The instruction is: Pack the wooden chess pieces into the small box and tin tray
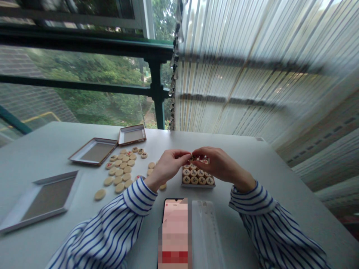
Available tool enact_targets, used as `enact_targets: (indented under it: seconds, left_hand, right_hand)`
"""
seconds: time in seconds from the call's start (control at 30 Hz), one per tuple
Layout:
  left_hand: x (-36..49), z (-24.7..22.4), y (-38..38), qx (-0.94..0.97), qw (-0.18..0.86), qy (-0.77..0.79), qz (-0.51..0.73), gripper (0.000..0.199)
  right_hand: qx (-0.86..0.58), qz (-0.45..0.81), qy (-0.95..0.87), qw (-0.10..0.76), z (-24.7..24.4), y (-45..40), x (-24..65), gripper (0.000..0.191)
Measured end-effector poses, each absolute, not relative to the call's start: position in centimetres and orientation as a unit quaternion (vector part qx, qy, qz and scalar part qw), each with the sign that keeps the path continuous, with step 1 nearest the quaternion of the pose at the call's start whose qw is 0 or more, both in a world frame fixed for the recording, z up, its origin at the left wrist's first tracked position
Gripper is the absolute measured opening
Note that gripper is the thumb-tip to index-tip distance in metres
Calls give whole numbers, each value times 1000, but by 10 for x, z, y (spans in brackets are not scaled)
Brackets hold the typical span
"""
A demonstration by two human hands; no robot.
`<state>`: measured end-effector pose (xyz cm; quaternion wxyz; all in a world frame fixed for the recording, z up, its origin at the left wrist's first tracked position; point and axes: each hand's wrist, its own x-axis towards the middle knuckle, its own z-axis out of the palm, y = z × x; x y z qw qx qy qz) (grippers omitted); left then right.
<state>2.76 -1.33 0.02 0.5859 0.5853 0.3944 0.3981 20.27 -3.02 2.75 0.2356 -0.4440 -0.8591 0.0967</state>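
Both hands meet over the far part of a small box [198, 185] filled with rows of round wooden pieces with characters on top. My left hand [171, 164] comes from the left, its thumb and fingers pinched on a round piece [192, 157]. From the right, my right hand [214, 162] grips the same piece with its fingertips and covers part of the box. Loose round pieces [119, 172] lie on the white table to the left, most with blank faces up. A few more [152, 165] sit close beside my left hand, partly hidden by it.
Two shallow open box lids [94, 163] [132, 142] stand at the back left, and a larger open tray [65, 207] lies at the left. A phone [175, 224] and a clear plastic case [206, 231] are at the near edge. Behind the table [238, 142] hangs a string curtain.
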Motion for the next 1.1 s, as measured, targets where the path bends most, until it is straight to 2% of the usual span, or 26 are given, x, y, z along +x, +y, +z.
enact_targets:
  seconds: [0.17,0.37,0.47,0.6,0.87,1.1]
  left_hand:
    - [22,-4,-7,664,480,432,377,33]
    - [18,-9,-6,769,289,493,286,34]
    - [18,-12,-8,791,239,509,243,35]
    - [18,-14,-9,806,231,498,221,35]
    - [19,-13,-9,820,286,448,211,36]
    - [20,-12,-11,823,273,455,201,37]
  right_hand:
    - [-463,95,-850,232,28,-26,213,23]
    - [-481,93,-844,219,26,-19,228,22]
    - [-494,95,-840,206,25,-16,234,22]
    - [-514,97,-832,185,20,-12,241,22]
    - [-545,100,-822,135,12,-4,251,24]
    - [-552,87,-824,94,7,-2,254,26]
